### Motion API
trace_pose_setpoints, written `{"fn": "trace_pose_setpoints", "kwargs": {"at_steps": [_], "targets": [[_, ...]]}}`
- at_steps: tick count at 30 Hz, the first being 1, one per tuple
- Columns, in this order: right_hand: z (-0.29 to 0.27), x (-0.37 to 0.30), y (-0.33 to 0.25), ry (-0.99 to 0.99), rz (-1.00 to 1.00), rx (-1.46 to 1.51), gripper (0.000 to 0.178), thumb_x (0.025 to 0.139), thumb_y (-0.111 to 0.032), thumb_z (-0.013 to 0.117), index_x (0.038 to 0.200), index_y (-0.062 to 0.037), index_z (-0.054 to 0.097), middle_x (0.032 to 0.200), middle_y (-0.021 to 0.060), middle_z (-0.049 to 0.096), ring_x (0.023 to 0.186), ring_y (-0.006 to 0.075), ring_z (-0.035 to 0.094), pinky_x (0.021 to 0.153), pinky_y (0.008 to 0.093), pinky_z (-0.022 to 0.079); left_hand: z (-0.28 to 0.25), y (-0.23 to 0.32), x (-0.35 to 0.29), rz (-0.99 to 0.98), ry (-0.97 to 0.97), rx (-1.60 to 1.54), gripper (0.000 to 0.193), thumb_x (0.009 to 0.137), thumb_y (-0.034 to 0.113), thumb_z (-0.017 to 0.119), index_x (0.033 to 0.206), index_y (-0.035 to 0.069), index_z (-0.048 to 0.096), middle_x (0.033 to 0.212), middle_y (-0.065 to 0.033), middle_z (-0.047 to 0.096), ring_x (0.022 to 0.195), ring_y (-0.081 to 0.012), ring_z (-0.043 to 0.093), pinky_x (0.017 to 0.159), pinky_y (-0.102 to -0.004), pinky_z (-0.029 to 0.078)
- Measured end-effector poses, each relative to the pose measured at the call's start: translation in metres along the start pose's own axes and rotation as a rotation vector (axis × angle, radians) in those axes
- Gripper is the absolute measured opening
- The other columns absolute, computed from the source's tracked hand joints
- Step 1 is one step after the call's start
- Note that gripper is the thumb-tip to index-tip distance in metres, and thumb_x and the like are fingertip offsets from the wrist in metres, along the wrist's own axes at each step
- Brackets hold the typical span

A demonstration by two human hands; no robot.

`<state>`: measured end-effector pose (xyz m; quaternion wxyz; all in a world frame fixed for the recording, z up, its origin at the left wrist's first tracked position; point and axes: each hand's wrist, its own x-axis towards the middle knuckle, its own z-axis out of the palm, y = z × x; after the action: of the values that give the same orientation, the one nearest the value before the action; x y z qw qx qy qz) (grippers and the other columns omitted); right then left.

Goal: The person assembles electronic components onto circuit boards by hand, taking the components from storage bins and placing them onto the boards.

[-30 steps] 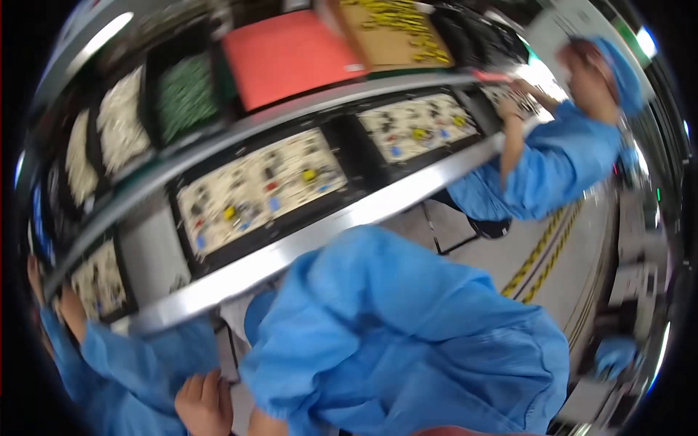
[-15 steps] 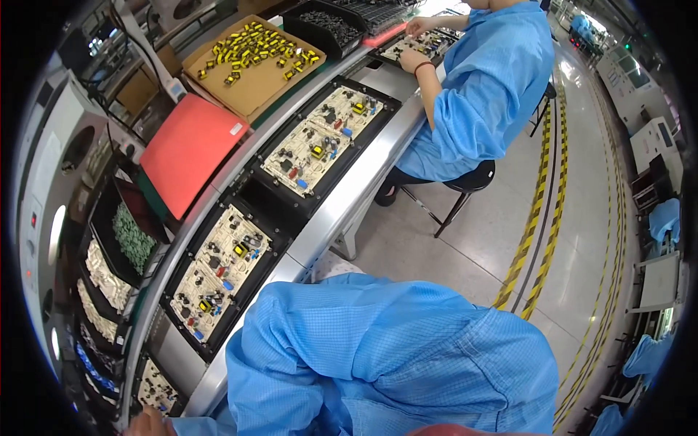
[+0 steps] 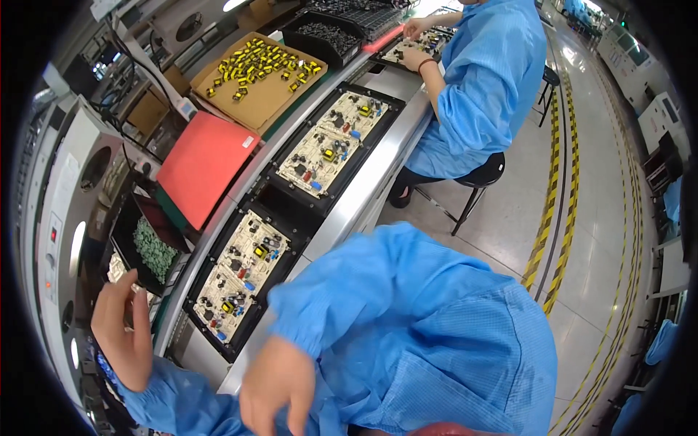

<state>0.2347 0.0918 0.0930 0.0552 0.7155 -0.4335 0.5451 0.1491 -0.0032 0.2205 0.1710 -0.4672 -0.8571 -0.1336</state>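
My left hand point(image 3: 125, 327) is raised at the lower left, beside the bins of small parts. Its thumb stands apart from its fingers, and nothing shows between them. My right hand point(image 3: 280, 381) hangs in front of my body at the line's near edge, somewhat blurred. Its fingers point down and are spread, with nothing visible in them. Closest to both hands is a cream circuit board point(image 3: 240, 276) in a black carrier, fitted with yellow-and-black transformers and blue, red and black components. Farther up the line lies a second circuit board point(image 3: 334, 142) in its carrier.
A black bin of green parts point(image 3: 154, 251) stands left of the line, beside a red panel point(image 3: 207, 168). Beyond are a cardboard tray point(image 3: 280, 98) of yellow-and-black transformers and a black bin of dark parts point(image 3: 323, 33). A co-worker in blue point(image 3: 494, 87) sits at the far right.
My left hand has risen from the lower edge toward the bins. My right hand has come into view in front of me. The view has shifted slightly, and the nearest board is now hidden.
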Motion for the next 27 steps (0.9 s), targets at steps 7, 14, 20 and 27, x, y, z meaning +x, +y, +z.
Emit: {"fn": "trace_pose_setpoints", "kwargs": {"at_steps": [7, 14, 20, 27], "targets": [[-0.037, -0.155, -0.035, 0.536, 0.656, -0.538, 0.015, 0.086, -0.012, 0.055, 0.097, -0.0022, 0.061, 0.087, 0.0116, 0.060, 0.081, 0.0292, 0.057, 0.070, 0.0373, 0.045, 0.057, 0.010, -0.091, -0.055, -0.051, -0.272, 0.018, 0.074, 0.001, 0.058, 0.092, 0.000, 0.062, 0.077, -0.0114, 0.058, 0.065, -0.0232, 0.052, 0.057, -0.0296, 0.039], [-0.021, -0.202, -0.018, 0.803, 0.891, -1.388, 0.026, 0.068, 0.000, 0.061, 0.093, -0.0066, 0.063, 0.087, 0.0061, 0.060, 0.083, 0.0256, 0.055, 0.074, 0.0364, 0.041, 0.142, -0.035, -0.173, -0.333, 0.191, -0.117, 0.018, 0.081, 0.009, 0.063, 0.097, 0.002, 0.063, 0.089, -0.0158, 0.061, 0.081, -0.0315, 0.057, 0.070, -0.0388, 0.046], [-0.016, -0.178, -0.001, 0.840, 1.069, -1.748, 0.034, 0.060, -0.003, 0.062, 0.092, -0.0132, 0.064, 0.092, 0.0004, 0.060, 0.095, 0.0212, 0.056, 0.082, 0.0373, 0.039, 0.166, -0.048, -0.203, -0.594, 0.141, 0.255, 0.027, 0.082, 0.024, 0.061, 0.101, 0.004, 0.063, 0.099, -0.0162, 0.059, 0.093, -0.0340, 0.055, 0.081, -0.0444, 0.045], [-0.016, -0.173, 0.007, 0.715, 1.265, -1.655, 0.039, 0.061, -0.006, 0.061, 0.098, -0.0159, 0.062, 0.102, 0.0013, 0.058, 0.104, 0.0218, 0.052, 0.088, 0.0420, 0.035, 0.209, -0.091, -0.206, -0.478, 0.309, 0.346, 0.026, 0.081, 0.025, 0.061, 0.096, 0.004, 0.064, 0.095, -0.0154, 0.061, 0.090, -0.0332, 0.057, 0.077, -0.0425, 0.047]]}}
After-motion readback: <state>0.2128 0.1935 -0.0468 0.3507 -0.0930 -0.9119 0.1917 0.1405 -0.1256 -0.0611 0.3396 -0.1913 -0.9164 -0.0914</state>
